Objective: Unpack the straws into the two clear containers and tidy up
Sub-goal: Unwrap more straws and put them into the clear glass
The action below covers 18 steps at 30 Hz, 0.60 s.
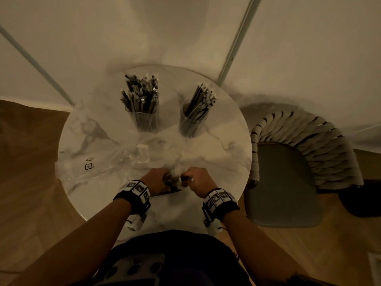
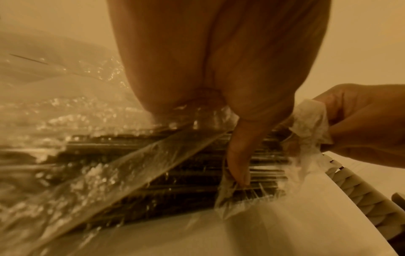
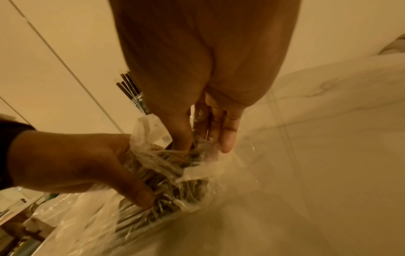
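Fingers (image 3: 228,138) of the right hand (image 1: 198,178) pinch the torn mouth of a clear plastic packet (image 3: 171,166) of dark straws (image 2: 197,166); the left hand (image 1: 154,180) curls round the same packet from the other side, thumb pressed on the crinkled film. The packet lies flat near the front edge of a round, marble-patterned tabletop (image 1: 216,153). Both forearms reach in from below, palms down, with tagged bands at the wrists. An empty clear bag (image 1: 88,166) lies crumpled at the left. Two clear containers stand towards the back: left container (image 1: 144,120) crowded with upright wrapped straws, right container (image 1: 190,124) holding fewer. A woven-backed chair (image 1: 299,162) sits at the right on a wooden floor (image 1: 31,182); pale walls behind.
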Tool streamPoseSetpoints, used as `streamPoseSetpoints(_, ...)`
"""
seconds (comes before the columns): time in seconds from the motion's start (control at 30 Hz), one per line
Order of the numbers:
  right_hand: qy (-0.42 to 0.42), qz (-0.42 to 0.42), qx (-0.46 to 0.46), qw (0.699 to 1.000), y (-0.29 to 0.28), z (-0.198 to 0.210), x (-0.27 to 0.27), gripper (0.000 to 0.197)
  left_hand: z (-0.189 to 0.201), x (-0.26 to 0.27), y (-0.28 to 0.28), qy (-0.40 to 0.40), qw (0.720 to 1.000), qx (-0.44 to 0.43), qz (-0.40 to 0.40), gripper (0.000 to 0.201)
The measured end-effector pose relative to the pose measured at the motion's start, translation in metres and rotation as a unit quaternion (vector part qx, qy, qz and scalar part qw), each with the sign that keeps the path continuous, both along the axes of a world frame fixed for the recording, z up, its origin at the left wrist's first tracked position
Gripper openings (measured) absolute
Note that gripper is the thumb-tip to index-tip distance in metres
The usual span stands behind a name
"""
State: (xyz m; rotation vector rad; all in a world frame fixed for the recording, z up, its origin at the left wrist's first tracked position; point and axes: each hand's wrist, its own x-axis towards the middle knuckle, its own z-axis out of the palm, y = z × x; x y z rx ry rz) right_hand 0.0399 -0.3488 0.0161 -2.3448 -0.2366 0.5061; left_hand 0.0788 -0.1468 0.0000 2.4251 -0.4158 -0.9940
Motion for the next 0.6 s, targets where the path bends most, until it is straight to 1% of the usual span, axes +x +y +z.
streamPoseSetpoints(0.1,-0.02,0.003,-0.021,1.0,-0.003,0.0,0.001,0.023,-0.002,-0.002,0.001,0.005,1.0,-0.009,0.006,0.047)
streamPoseSetpoints(0.17,-0.036,-0.005,-0.024,0.999,-0.006,-0.002,0.002,0.02,-0.004,-0.003,0.001,0.005,1.0,-0.008,0.014,0.054)
streamPoseSetpoints(0.23,-0.047,-0.012,-0.021,0.999,-0.008,-0.004,0.002,0.015,-0.004,-0.002,0.0,0.002,1.0,-0.005,0.015,0.048)
streamPoseSetpoints(0.33,-0.043,-0.041,0.0,0.998,-0.015,-0.006,0.005,0.016,-0.007,0.001,0.003,0.002,1.0,-0.007,0.008,0.026)
streamPoseSetpoints(0.4,-0.026,-0.074,0.013,0.997,-0.023,-0.009,0.008,0.017,-0.007,0.001,0.005,-0.001,1.0,-0.011,0.008,0.017)
streamPoseSetpoints(0.53,0.005,-0.115,0.037,0.993,-0.036,-0.011,0.011,0.019,-0.005,0.001,0.005,-0.018,1.0,-0.013,0.011,0.01)
streamPoseSetpoints(0.6,0.031,-0.133,0.072,0.988,-0.036,-0.01,0.011,0.02,-0.007,0.001,0.004,-0.028,1.0,-0.006,0.011,0.016)
